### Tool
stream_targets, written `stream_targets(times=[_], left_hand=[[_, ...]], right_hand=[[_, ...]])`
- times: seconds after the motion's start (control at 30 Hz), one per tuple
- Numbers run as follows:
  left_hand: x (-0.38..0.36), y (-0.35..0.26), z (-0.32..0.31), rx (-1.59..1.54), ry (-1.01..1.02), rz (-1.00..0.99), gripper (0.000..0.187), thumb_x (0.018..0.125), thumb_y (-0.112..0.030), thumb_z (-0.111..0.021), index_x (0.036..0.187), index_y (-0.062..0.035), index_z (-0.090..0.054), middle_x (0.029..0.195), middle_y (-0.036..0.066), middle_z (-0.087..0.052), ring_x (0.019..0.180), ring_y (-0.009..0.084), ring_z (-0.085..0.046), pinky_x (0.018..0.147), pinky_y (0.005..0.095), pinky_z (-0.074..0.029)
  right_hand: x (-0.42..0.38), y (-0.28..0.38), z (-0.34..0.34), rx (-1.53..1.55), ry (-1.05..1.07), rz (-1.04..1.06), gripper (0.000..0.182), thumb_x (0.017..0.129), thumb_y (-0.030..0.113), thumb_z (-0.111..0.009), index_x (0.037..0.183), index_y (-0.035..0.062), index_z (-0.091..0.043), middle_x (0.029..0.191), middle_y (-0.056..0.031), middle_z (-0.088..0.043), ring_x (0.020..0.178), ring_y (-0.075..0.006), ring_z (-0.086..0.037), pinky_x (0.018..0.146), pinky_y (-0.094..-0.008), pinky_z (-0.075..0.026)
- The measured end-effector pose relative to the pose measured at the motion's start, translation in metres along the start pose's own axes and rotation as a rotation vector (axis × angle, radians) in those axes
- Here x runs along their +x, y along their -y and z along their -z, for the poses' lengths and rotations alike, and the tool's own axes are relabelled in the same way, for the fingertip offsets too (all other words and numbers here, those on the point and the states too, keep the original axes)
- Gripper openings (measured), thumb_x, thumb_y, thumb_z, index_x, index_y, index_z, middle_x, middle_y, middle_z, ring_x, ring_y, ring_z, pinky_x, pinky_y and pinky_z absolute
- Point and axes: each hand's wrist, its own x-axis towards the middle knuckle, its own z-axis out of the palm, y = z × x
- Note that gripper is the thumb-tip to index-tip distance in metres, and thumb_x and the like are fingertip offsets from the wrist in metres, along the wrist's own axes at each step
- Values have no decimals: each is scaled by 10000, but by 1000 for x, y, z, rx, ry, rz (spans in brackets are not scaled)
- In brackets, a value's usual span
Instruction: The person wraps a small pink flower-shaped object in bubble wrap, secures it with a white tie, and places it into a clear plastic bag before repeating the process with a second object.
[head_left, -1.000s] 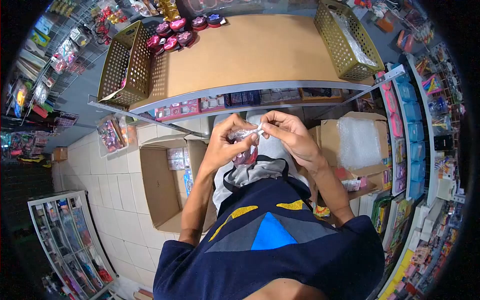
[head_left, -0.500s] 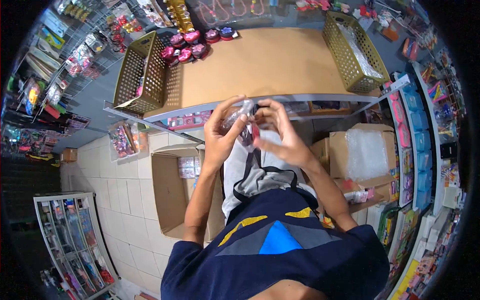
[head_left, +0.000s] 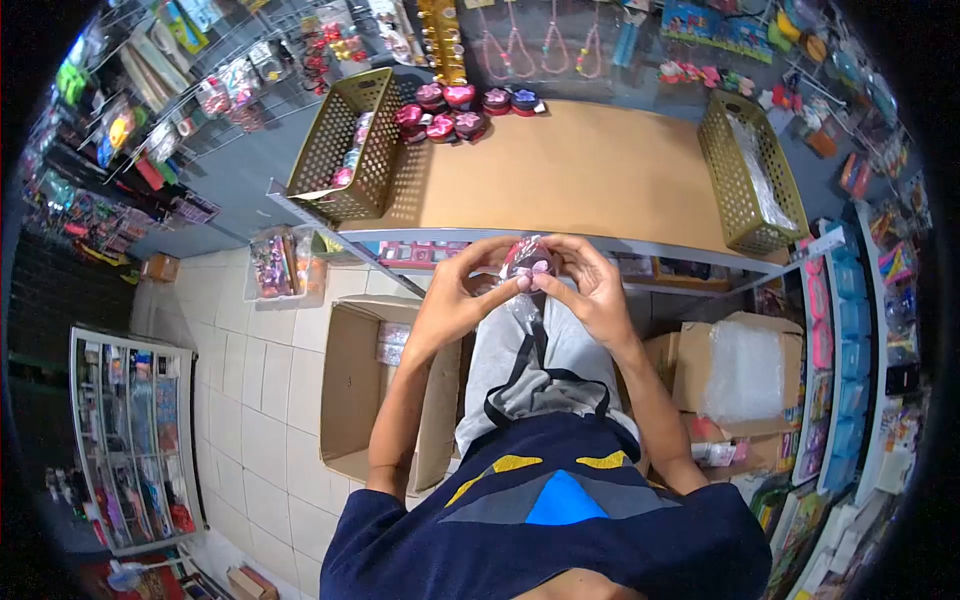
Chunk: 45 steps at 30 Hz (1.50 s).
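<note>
Between my two hands, above my lap, is a small dark red gift box (head_left: 526, 258) with a pink bow and clear plastic film around it. My left hand (head_left: 462, 300) closes on its left side, thumb by the bow. From the right, my right hand (head_left: 592, 292) grips the same box, its thumb also pressed near the bow. Part of the box is hidden behind the fingers. Several similar small boxes (head_left: 440, 127) with flower or bow tops stand at the back left of the shelf (head_left: 580, 170).
Olive perforated baskets stand at the shelf's left (head_left: 335, 165) and right (head_left: 740, 190) ends. An open cardboard box (head_left: 345, 400) is on the tiled floor at my left. Another carton (head_left: 695, 370) with bubble wrap (head_left: 747, 370) sits at my right. Hanging goods line the walls.
The box has been turned so its pink bow faces me. My right hand has closed in on it, thumb now beside the left one. The view has shifted, showing more of the back wall.
</note>
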Motion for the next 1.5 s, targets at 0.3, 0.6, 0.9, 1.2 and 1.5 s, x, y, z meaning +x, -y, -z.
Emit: stream_targets(times=[0.3, 0.6, 0.9, 1.2, 1.5], left_hand=[[43, -28, 156, 160, -591, -392, 476, 853, -45, -667, 1316, -78, -560, 1098, 92, -666, 939, 164, -659, 787, 293, -537], [146, 21, 261, 930, -605, 44, 593, 797, -393, -689, 1177, 45, -569, 991, 250, -690, 907, 364, -694, 816, 409, -535], [155, 61, 272, 1368, -273, 330, 592, 850, -386, -614, 1249, 45, -543, 1177, 299, -612, 1163, 474, -545, 1007, 503, -440], [153, 35, 272, 1125, -77, 295, 557, 753, -357, -753, 1227, -90, -636, 1036, 244, -691, 972, 338, -685, 844, 420, -532], [108, 8, 270, 1348, -194, 111, 388, 835, -359, -698, 1072, -58, -636, 925, 230, -690, 921, 422, -650, 784, 492, -516]], right_hand=[[-29, -14, 43, -195, -197, -61, 251, 896, 42, -670, 1137, 18, -603, 1131, -52, -606, 1002, -125, -594, 877, -256, -468], [-73, -12, 75, -485, -158, -169, 193, 916, 87, -642, 1096, 22, -620, 971, -46, -656, 884, -106, -604, 790, -262, -474], [-112, -39, 77, -495, -8, -338, 209, 914, 115, -650, 1100, 23, -629, 981, -62, -669, 883, -131, -620, 785, -278, -489], [-95, -46, 61, -657, 222, -303, 210, 903, 104, -649, 1083, 0, -620, 963, -134, -671, 861, -220, -642, 808, -346, -509], [-109, -45, 70, -655, 97, -329, 204, 899, 97, -647, 1071, -9, -623, 960, -141, -672, 875, -215, -650, 811, -340, -506]])
